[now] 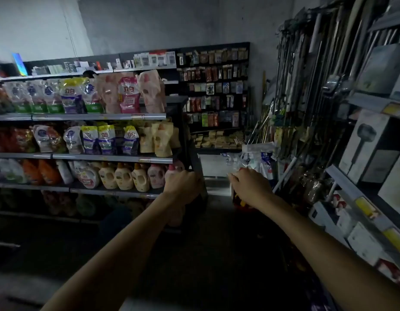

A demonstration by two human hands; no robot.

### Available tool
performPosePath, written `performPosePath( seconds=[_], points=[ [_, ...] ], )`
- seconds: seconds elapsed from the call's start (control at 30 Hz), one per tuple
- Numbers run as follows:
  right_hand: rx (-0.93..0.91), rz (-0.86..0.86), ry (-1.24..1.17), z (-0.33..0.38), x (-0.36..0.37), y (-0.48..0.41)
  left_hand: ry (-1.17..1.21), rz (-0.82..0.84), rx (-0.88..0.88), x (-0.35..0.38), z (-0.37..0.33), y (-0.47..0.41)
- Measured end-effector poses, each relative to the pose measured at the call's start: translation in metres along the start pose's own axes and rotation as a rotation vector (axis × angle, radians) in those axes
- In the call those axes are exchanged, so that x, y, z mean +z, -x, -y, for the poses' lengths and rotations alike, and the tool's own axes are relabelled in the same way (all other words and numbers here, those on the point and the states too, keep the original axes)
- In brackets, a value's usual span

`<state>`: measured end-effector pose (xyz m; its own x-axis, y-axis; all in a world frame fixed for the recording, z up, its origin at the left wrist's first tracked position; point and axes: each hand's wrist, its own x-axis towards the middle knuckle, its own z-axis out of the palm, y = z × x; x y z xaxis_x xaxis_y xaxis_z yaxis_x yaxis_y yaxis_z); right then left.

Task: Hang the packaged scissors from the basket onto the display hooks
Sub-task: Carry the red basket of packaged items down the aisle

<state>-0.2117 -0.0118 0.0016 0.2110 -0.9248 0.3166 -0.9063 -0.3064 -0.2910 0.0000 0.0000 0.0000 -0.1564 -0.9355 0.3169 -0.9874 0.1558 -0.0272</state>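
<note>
My left hand (183, 187) is closed around the edge of a dark upright panel (195, 163) at the end of the detergent shelving. My right hand (250, 187) reaches forward, knuckles up, fingers curled down among clear plastic packages (255, 158) that stick up from a red container (240, 204) low in the aisle. The dim light hides what the fingers hold and what is in the packages. At the back, a black pegboard wall (214, 90) carries rows of hooks hung with small carded goods.
Shelves of detergent pouches and bottles (118, 176) run along the left. Mops and broom poles (306, 86) hang on the right, beside shelves of boxed appliances (369, 149). Stacked sponges (217, 140) lie under the pegboard. The floor in front is dark.
</note>
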Motion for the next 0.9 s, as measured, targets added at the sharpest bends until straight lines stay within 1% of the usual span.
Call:
performPosePath(
  seconds=[0.07, 0.17, 0.23, 0.33, 0.43, 0.57, 0.73, 0.9],
  points=[
    [0.033, -0.002, -0.044, -0.006, 0.007, -0.011, 0.020, 0.019, -0.026, 0.008, 0.004, -0.012],
    [0.094, 0.070, -0.113, -0.012, 0.020, -0.031, 0.070, 0.102, -0.049, 0.028, 0.015, -0.032],
    [0.110, 0.113, -0.102, -0.017, 0.034, -0.049, 0.080, 0.132, -0.018, 0.043, 0.023, -0.048],
    [0.086, 0.149, -0.038, -0.024, 0.057, -0.085, 0.079, 0.161, -0.009, 0.071, 0.045, -0.084],
    [0.071, 0.165, -0.030, -0.029, 0.075, -0.131, 0.041, 0.144, 0.032, 0.096, 0.071, -0.131],
    [0.020, 0.180, 0.044, -0.037, 0.091, -0.201, 0.022, 0.157, 0.048, 0.103, 0.099, -0.193],
    [0.034, 0.150, 0.050, -0.049, 0.101, -0.277, 0.000, 0.164, 0.055, 0.109, 0.128, -0.271],
    [0.066, 0.214, 0.032, -0.072, 0.106, -0.350, -0.009, 0.200, 0.029, 0.124, 0.136, -0.342]
  ],
)
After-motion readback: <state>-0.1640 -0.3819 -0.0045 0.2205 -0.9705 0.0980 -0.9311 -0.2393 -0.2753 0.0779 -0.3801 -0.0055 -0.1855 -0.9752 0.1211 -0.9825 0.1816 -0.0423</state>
